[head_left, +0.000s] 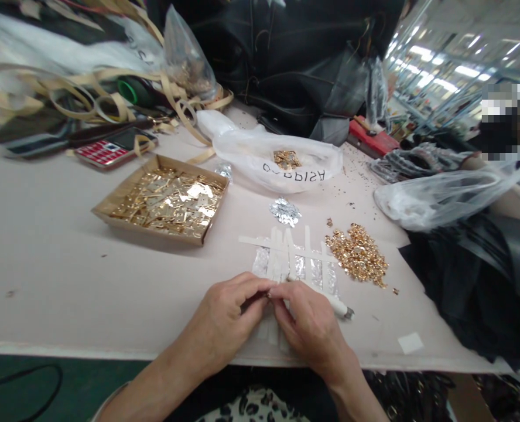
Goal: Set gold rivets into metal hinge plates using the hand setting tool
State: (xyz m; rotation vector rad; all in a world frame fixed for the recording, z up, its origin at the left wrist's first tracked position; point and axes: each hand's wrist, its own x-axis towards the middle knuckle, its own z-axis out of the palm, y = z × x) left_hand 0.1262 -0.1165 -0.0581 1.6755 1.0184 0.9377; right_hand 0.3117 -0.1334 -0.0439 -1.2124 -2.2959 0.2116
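Note:
Both of my hands meet at the front of the table, fingertips pinched together. My left hand [227, 313] and my right hand [310, 316] close on a tiny dark or metallic piece, too small to name. Just beyond them lie white strips [281, 252] crossed over clear plastic film [262, 262]. A white pen-like tool [339, 306] with a grey metal end rests beside my right hand, partly hidden by it. Right of the strips is a pile of small gold metal pieces [359, 255]. Behind them sits a heap of silver discs [285, 211].
At the left stands a cardboard tray [154, 233] of flat gold plates. A white plastic bag [242, 149] holding gold pieces lies behind. Black leather-like material [295, 58] rises at the back, more black material [483, 275] at right. Beige strips [167, 99] tangle at back left, near a phone [110, 149].

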